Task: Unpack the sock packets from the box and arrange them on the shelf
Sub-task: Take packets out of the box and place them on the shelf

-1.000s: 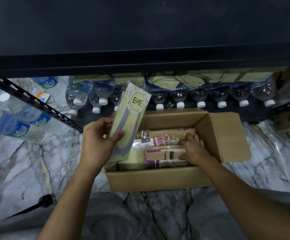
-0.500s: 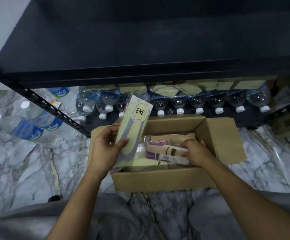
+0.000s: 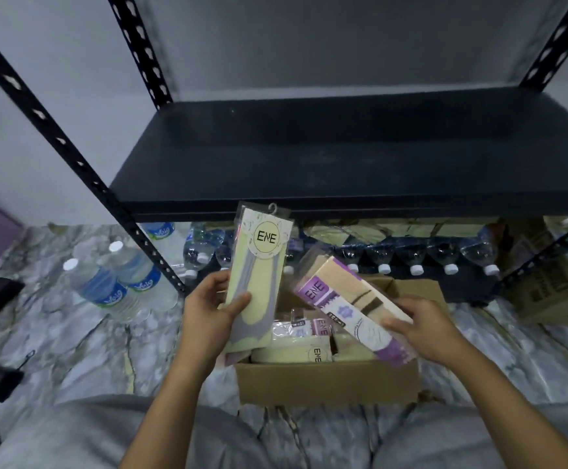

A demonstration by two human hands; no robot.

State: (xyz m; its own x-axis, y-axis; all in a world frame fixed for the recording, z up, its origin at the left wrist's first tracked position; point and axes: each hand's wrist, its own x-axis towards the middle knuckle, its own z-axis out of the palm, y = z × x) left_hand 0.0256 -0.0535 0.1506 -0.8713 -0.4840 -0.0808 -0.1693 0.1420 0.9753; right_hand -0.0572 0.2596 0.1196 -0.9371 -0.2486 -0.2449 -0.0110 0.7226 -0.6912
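the left grip [image 3: 209, 318], at centre frame, holds a yellow packet [image 3: 258, 275] upright, thumb across its front, over the left end of the box [image 3: 326, 384]. the right grip [image 3: 426, 330], just right of centre, clasps a purple packet [image 3: 343, 299] by its lower end, tilted up to the left above the box. more packets [image 3: 296, 352] lie inside the box, which sits on the marble floor [image 3: 72, 350] at lower centre. the dark shelf [image 3: 309, 157] spans the upper frame; bottles [image 3: 116, 282] sit at middle left.
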